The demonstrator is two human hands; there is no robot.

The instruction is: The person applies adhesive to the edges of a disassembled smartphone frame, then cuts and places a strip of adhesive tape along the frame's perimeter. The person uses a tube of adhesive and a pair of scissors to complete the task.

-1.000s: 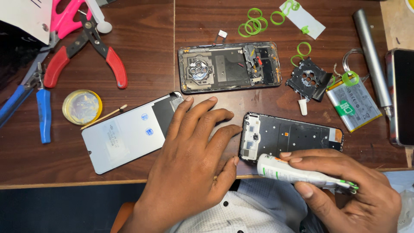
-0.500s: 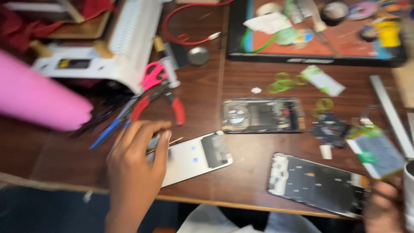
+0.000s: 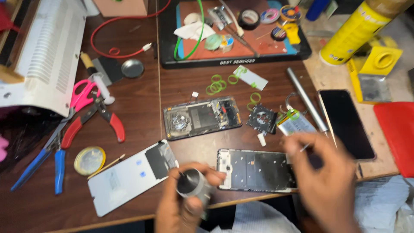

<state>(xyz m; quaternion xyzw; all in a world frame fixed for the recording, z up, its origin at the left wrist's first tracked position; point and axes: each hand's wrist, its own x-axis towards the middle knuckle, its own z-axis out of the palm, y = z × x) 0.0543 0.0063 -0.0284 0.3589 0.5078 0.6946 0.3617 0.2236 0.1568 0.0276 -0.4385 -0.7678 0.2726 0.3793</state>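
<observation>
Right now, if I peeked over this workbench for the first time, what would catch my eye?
Probably the opened phone body with bare circuitry at the table's centre, ringed by small green loops. Nearer the edge, the left hand grips a round grey metal cylinder beside a black phone frame, while the blurred right hand hovers over that frame's right end.

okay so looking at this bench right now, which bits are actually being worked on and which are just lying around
In hand:
left hand gripping a grey metal cylinder
right hand over the black phone frame

Lying about:
open phone body with exposed boards
white back cover
red-handled pliers
green rubber rings
yellow can
</observation>
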